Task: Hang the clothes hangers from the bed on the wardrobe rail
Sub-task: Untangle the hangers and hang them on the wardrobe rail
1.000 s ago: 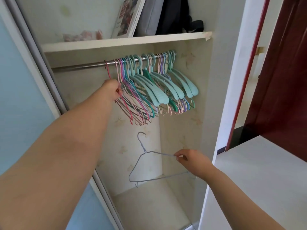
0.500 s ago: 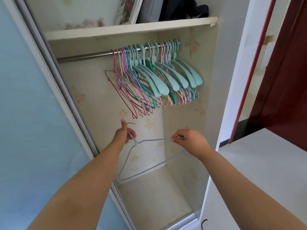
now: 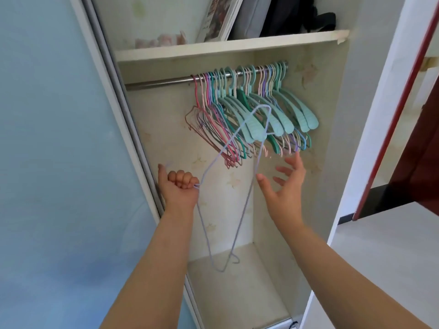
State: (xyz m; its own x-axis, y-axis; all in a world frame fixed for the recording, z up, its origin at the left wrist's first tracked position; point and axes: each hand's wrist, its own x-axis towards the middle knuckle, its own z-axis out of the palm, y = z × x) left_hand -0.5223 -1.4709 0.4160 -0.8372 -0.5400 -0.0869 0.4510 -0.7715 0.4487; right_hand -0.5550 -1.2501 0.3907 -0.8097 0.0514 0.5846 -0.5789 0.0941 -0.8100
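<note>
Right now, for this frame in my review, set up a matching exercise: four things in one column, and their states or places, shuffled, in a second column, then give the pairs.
Things:
1. left hand
2. right hand
3. lilac wire hanger
4. teal plastic hangers

States or places:
A. hooked on the wardrobe rail
B. open, fingers spread, holding nothing
C. held near its hook, dangling sideways below the rail
D. fist closed round thin wire

Pairs: 1-D, 2-B, 3-C, 4-A
</note>
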